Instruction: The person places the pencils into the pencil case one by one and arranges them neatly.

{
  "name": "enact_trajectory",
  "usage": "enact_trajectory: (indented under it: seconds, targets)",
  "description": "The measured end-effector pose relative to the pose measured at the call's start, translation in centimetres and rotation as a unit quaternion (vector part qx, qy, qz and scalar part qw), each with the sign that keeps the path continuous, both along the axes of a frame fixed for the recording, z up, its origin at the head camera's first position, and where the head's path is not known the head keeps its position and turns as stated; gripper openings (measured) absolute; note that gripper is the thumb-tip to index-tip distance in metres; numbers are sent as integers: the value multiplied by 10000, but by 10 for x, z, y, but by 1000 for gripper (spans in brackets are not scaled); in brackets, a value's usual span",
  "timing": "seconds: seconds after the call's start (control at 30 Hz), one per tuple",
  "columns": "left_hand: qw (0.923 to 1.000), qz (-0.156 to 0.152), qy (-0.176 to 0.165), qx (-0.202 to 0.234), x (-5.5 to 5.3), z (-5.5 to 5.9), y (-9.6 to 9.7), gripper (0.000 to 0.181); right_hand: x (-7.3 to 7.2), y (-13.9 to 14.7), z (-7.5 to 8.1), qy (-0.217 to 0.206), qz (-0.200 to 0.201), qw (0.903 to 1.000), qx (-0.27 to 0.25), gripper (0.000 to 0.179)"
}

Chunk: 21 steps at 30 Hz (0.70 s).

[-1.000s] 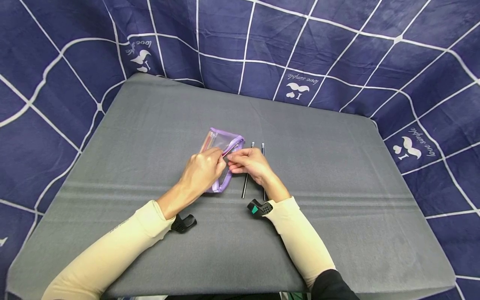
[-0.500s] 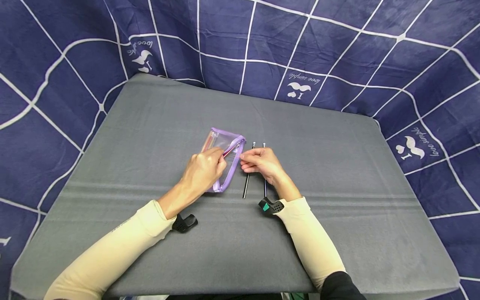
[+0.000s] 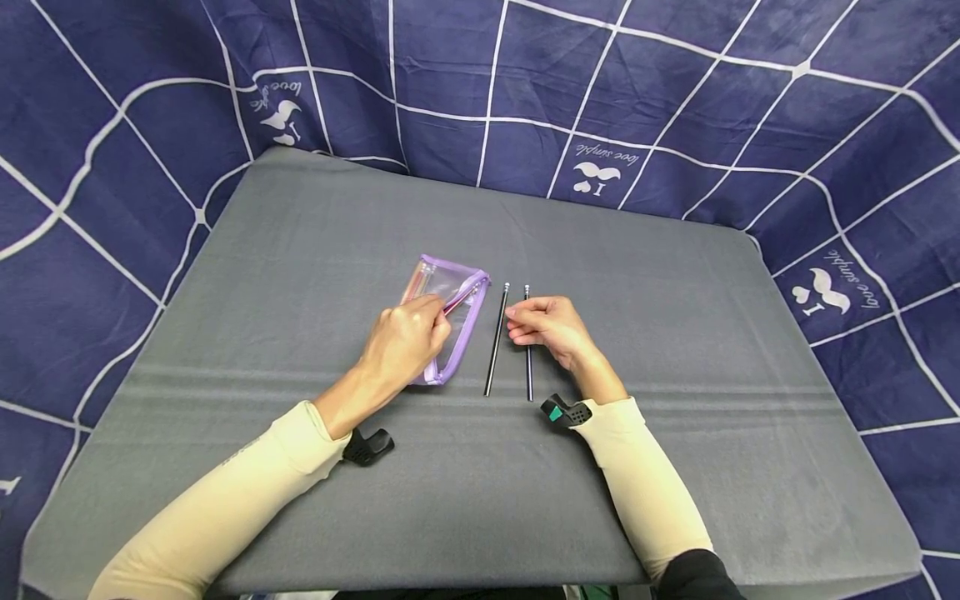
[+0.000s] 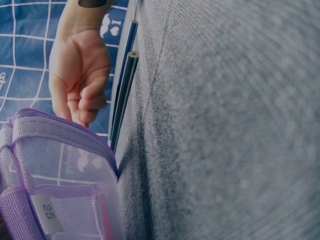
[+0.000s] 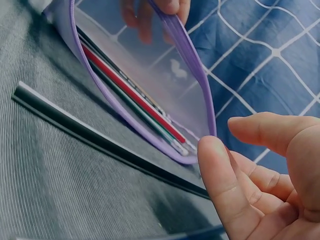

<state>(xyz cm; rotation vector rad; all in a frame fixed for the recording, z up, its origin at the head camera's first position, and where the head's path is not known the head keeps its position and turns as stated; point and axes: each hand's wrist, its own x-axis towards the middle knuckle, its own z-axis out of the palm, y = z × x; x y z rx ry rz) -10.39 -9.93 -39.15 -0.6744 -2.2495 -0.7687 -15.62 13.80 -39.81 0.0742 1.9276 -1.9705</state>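
My left hand [image 3: 405, 333] grips the upper edge of a see-through pencil pouch [image 3: 450, 275] with purple zip trim. The pouch's mouth gapes towards the right. Inside, the right wrist view shows several pencils, among them a red pencil [image 5: 132, 92]. To the right of the pouch a black pencil [image 3: 497, 342] and a dark blue pencil [image 3: 529, 375] lie on the cloth, roughly side by side. Above the blue one hovers my right hand [image 3: 551, 327], its fingers loosely bent with nothing between them; it hides part of that pencil.
A grey cloth covers the table [image 3: 675, 375]. Behind it and at both sides hangs a blue curtain [image 3: 450, 75] with white grid lines. Each wrist wears a black camera mount, such as the right mount [image 3: 566, 412].
My right hand has drawn away from the pouch's mouth to the right, over the loose pencils, uncovering the black one. My left hand keeps its grip on the pouch in the same place.
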Motion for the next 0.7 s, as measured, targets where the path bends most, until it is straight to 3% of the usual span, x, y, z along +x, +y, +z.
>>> enact_trajectory:
  seconds: [0.43,0.7]
  targets:
    - [10000,19,7,20,0,0,0,17,-1,23,-1,100,-251,9987,426,17]
    - [10000,-9,0,-3,0,0,-1,16,-1,27,-6,244,-334,9947,937,17]
